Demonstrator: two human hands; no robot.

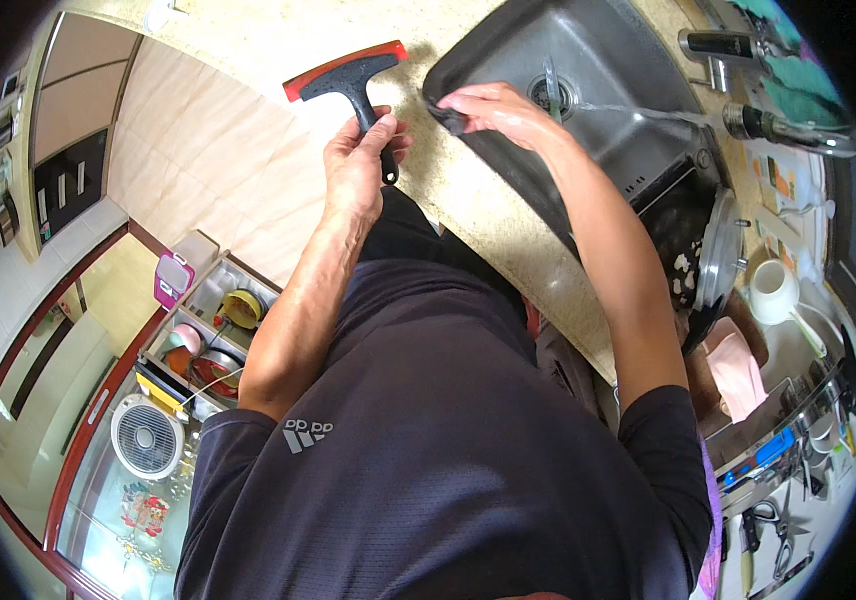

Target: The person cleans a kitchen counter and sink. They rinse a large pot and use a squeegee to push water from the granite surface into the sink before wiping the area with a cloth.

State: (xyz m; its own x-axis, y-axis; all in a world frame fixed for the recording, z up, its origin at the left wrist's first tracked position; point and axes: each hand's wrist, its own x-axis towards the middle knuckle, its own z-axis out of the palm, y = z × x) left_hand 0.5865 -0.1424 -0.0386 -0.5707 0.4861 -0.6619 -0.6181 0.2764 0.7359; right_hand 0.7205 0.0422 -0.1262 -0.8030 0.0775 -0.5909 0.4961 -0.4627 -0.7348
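My left hand [368,154] grips the black handle of a squeegee [353,79] with a red blade. The squeegee is held above the speckled countertop [428,169], its head pointing away from me, with water drops on it. At the near-left rim of the dark metal sink [608,67], my right hand [499,112] pinches a small dark piece [449,118], perhaps a cloth or scrubber; the fingers partly hide it. Water runs from the faucet [780,131] into the sink towards the drain [559,96]. A slim, blade-like thing [552,79] lies across the drain.
On the right are a pan with a glass lid [717,251], a white long-handled pot [773,291], a pink cloth [735,367] and scissors [782,536]. An open drawer [207,281] with bowls and a white box fan [147,436] are at the left.
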